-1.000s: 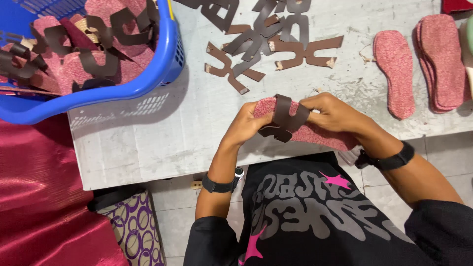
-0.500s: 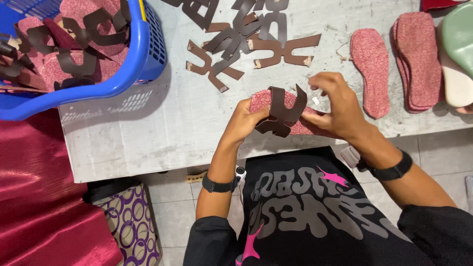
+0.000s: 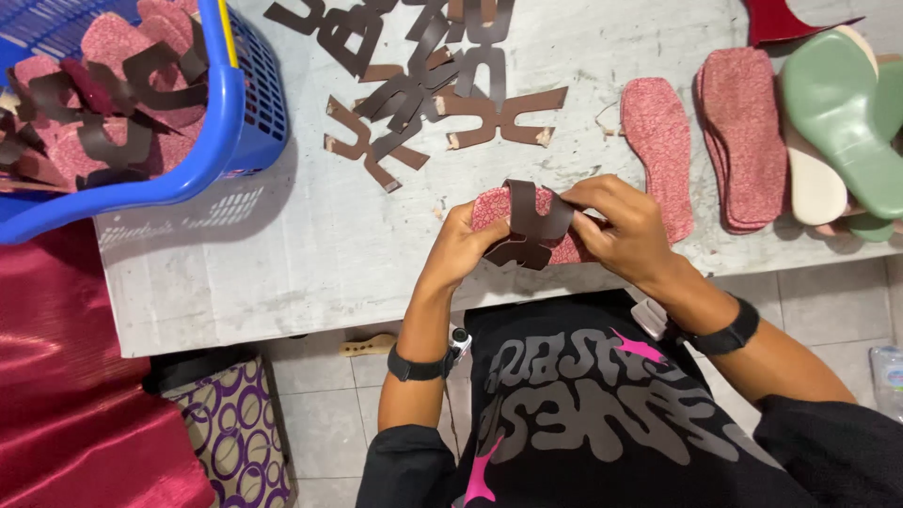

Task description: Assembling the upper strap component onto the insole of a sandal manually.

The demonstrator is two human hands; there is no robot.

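Brown strap piece (image 3: 529, 226) over pink insole (image 3: 489, 209), pinched between left hand (image 3: 463, 246), right hand (image 3: 623, 226).

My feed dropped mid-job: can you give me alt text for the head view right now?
Both hands, left hand and right hand, hold a pink insole with a brown strap piece wrapped across it, above the edge of a grey table. More brown strap pieces lie on the table, a blue basket sits far left, stacked pink insoles right.

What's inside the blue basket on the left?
The blue basket holds pink insoles with dark brown straps lying over them. What lies deeper is covered by that top layer.
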